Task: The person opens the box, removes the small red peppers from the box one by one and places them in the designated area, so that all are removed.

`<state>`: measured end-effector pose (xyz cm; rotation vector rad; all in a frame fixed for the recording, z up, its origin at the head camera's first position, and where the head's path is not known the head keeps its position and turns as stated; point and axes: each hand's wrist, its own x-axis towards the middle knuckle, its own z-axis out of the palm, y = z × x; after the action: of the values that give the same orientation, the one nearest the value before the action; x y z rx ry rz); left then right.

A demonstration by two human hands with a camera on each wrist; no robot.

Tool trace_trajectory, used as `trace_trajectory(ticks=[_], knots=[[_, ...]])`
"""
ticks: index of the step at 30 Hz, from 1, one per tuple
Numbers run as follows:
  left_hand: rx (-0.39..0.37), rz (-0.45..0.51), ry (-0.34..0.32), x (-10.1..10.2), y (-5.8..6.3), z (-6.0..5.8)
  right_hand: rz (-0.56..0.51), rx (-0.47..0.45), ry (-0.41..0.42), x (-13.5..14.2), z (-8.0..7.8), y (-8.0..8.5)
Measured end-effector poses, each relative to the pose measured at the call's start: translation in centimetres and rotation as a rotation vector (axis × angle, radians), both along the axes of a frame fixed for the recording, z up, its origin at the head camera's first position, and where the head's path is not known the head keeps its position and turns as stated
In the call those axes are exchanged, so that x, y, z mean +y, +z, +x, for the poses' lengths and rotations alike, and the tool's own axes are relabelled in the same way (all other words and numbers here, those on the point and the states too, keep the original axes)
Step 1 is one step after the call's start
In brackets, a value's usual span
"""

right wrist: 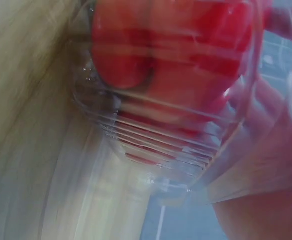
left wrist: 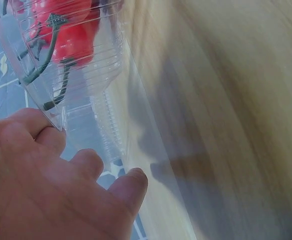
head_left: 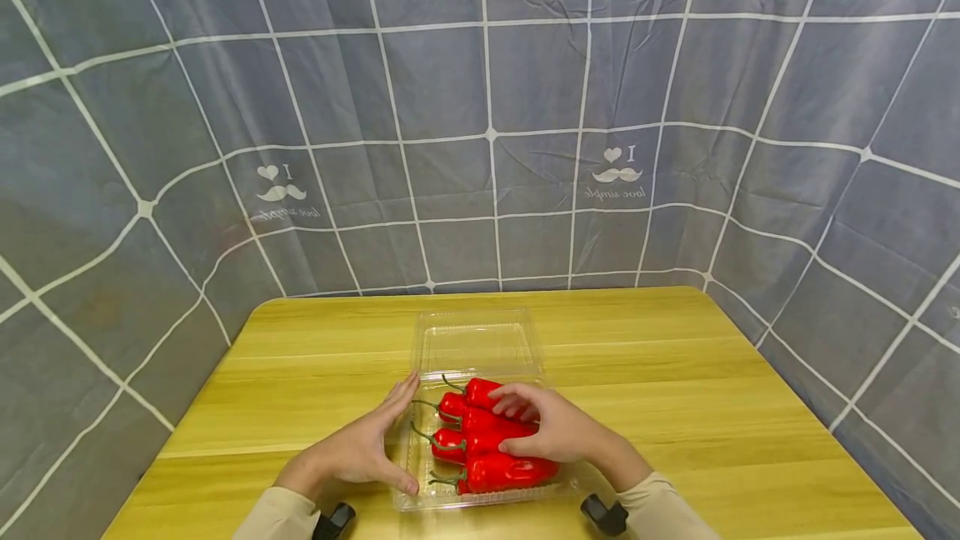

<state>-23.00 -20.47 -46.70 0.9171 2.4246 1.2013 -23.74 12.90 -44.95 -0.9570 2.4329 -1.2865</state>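
Several glossy red peppers (head_left: 504,473) with green stems lie side by side in a clear plastic clamshell box (head_left: 450,500), their stems pointing left. My left hand (head_left: 367,444) is at the box's left side, fingers and thumb spread, thumb at the near left corner and fingertips by the far left edge. In the left wrist view, its fingers (left wrist: 88,162) are loosely bent beside the clear wall. My right hand (head_left: 558,427) reaches over the peppers from the right and holds a middle pepper (head_left: 480,433) between thumb and curled fingers. The right wrist view is blurred through the plastic.
The box's clear lid (head_left: 476,344) lies folded back on the far side. Under it is a yellow wood-grain table (head_left: 315,373). A grey curtain (head_left: 435,90) with white grid lines hangs behind the table and along both sides.
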Motion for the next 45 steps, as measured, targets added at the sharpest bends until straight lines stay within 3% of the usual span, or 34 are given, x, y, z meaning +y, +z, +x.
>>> trace_trajectory(ticks=[11,25,29,35,45], knots=[[-0.002,0.013,-0.004,-0.2,-0.2,0.1,0.008,-0.01,0.031,0.0,0.1,-0.1],[0.018,0.019,-0.001,-0.1,-0.5,0.0,-0.066,0.058,0.172,0.2,0.4,0.0],[0.016,0.013,0.0,-0.1,-0.5,0.0,-0.041,0.052,0.2,0.2,0.5,0.4],[0.012,0.015,0.004,0.0,-0.4,-0.1,0.042,0.074,0.174,0.1,1.0,0.9],[0.006,0.021,0.019,-0.3,-0.6,0.2,0.132,0.011,0.176,-0.3,1.9,1.3]])
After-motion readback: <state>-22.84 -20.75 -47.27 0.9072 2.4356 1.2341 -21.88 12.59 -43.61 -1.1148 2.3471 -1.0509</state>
